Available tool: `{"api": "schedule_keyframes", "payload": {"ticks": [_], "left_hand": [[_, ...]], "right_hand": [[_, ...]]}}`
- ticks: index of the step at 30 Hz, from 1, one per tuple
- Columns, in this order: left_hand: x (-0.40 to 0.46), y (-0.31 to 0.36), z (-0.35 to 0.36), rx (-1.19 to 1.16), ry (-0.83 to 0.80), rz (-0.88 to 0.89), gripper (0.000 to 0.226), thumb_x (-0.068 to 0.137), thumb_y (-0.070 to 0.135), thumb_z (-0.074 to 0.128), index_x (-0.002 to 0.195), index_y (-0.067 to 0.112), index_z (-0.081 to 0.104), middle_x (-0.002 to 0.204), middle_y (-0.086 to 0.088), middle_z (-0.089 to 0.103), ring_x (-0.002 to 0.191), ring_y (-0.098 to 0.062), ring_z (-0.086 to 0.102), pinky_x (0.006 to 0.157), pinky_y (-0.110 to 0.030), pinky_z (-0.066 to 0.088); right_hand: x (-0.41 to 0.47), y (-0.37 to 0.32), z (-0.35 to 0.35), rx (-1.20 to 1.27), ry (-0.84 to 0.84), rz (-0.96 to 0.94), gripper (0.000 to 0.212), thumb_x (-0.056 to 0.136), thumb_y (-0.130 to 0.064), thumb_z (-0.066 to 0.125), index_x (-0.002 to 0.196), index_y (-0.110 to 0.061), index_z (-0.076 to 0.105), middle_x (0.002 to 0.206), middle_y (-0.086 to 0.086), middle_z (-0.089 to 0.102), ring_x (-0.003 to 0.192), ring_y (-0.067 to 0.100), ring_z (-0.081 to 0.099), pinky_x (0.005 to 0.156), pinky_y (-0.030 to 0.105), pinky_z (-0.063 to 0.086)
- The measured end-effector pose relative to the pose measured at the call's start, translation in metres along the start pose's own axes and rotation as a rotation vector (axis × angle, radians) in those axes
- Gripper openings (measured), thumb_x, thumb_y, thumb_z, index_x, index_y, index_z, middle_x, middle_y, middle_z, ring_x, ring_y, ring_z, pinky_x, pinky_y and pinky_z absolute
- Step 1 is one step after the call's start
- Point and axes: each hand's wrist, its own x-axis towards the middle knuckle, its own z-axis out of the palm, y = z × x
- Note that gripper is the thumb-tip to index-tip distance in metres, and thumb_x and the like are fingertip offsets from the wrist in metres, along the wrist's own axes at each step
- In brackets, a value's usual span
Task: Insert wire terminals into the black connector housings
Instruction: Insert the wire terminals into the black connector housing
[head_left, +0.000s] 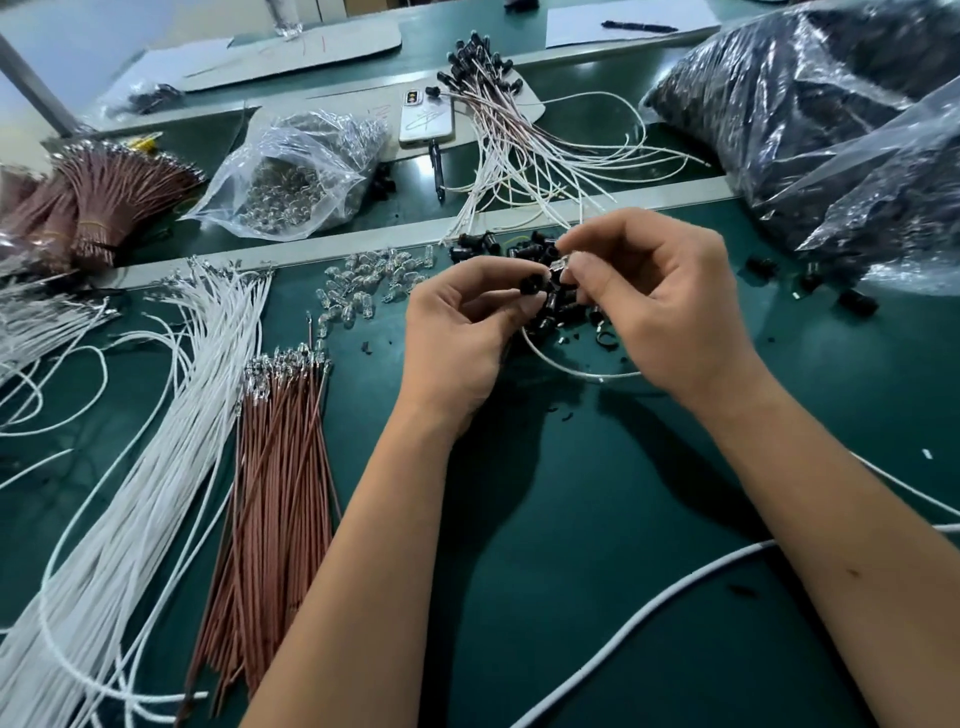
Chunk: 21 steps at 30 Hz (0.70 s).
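Green bench (597, 519), left hand (457, 332) pinching black housing (531, 285), right hand (660, 306) pinching clear part (558, 266)

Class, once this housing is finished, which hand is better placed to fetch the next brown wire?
Left. The left hand is nearer the brown wires, which lie on its side; the right hand would have to cross over.

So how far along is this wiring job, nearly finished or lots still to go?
Some is done: a finished bundle of wires with black housings on their ends lies at the back. In hand: the left hand pinches a black housing while the right hand works at it. Plenty remains: loose white wires, brown wires and a pile of housings.
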Motion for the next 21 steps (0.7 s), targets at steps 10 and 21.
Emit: {"api": "schedule_keyframes", "payload": {"ticks": [10, 21], "left_hand": [[0.0025, -0.0021, -0.0007, -0.103, -0.050, 0.075, 0.025, 0.082, -0.012, 0.073, 0.094, 0.010, 0.075, 0.089, -0.003, 0.077, 0.084, -0.018, 0.071, 0.083, -0.031, 0.056], [0.0022, -0.0006, -0.0010, -0.085, -0.045, 0.088, 0.025, 0.080, -0.015, 0.073, 0.093, 0.007, 0.074, 0.089, -0.006, 0.077, 0.083, -0.019, 0.072, 0.080, -0.030, 0.056]], "right_hand": [[-0.0033, -0.0047, 0.0051, -0.122, 0.040, -0.134, 0.007, 0.095, -0.006, 0.071, 0.100, -0.005, 0.076, 0.089, -0.003, 0.074, 0.078, 0.009, 0.069, 0.073, 0.019, 0.051], [-0.0047, -0.0095, 0.0058, -0.213, 0.037, -0.159, 0.005, 0.094, -0.011, 0.076, 0.094, -0.008, 0.080, 0.077, -0.005, 0.073, 0.065, 0.013, 0.067, 0.061, 0.034, 0.055]]}}
